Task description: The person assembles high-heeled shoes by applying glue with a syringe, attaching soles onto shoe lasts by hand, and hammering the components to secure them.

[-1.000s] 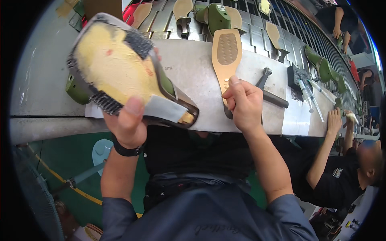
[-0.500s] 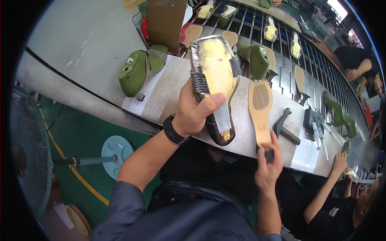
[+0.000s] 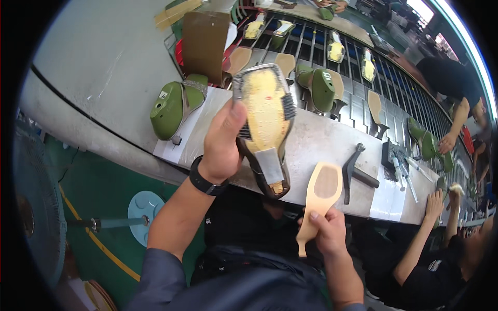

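Observation:
My left hand (image 3: 220,142), with a black band at its wrist, grips a shoe on its last (image 3: 264,116) by the side. The shoe's underside faces up, yellowish with grey edges, a pale strip and a dark heel end. In my right hand (image 3: 331,234) is a tan shoe sole (image 3: 327,179), pinched at its narrow part between thumb and fingers. The sole's broad end points away from me, and its narrow tail hangs over the bench's front edge. A gap separates sole and shoe. Right of the sole lies a hammer (image 3: 351,168) with a dark handle.
A green shoe last (image 3: 168,115) stands on white paper at left; another green last (image 3: 322,92) is beyond the shoe. Pens (image 3: 404,173) and a black block lie at right. Several shoes and soles rest along the roller conveyor (image 3: 306,46). Other people work at right.
My right hand has picked the tan sole up off the bench and brought it nearer to me. The shoe in my left hand has shifted slightly left and nearer in the picture.

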Motion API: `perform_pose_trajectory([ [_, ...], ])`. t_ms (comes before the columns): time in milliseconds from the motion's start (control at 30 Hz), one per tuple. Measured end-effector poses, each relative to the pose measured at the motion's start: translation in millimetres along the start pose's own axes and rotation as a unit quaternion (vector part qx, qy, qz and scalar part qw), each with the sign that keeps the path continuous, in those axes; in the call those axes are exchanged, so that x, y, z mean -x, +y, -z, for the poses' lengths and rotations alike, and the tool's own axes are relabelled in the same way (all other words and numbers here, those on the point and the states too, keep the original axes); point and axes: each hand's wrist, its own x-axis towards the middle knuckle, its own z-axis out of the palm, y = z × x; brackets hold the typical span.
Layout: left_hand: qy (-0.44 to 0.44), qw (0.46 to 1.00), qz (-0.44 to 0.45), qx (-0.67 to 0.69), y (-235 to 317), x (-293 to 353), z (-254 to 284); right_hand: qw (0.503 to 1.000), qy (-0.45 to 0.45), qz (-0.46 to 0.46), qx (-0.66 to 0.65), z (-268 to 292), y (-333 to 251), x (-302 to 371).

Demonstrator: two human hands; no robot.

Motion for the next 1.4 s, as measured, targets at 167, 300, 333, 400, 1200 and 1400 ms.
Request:
perform_pose_trajectory([
  [167, 0.037, 0.999, 0.027, -0.015, 12, 12, -4, 0.982, -0.065, 0.176, 0.023, -24, -40, -12],
  [300, -0.023, 0.998, -0.002, -0.054, 43, -9, -11, 0.964, -0.069, 0.221, 0.130, -27, -46, -16],
  [333, -0.018, 0.998, -0.004, -0.058, 42, -7, -12, 0.972, -0.078, 0.204, 0.084, -41, -52, -8],
  [400, -0.023, 0.993, -0.003, -0.117, 40, -9, -18, 0.965, -0.106, 0.228, 0.073, -59, -57, -1],
  [1200, -0.079, 0.975, 0.036, -0.205, 63, 32, -45, 0.944, -0.141, 0.273, 0.121, -126, -75, -15],
  [1400, -0.077, 0.974, 0.030, -0.213, 65, 35, -48, 0.951, -0.138, 0.263, 0.085, -128, -67, -14],
])
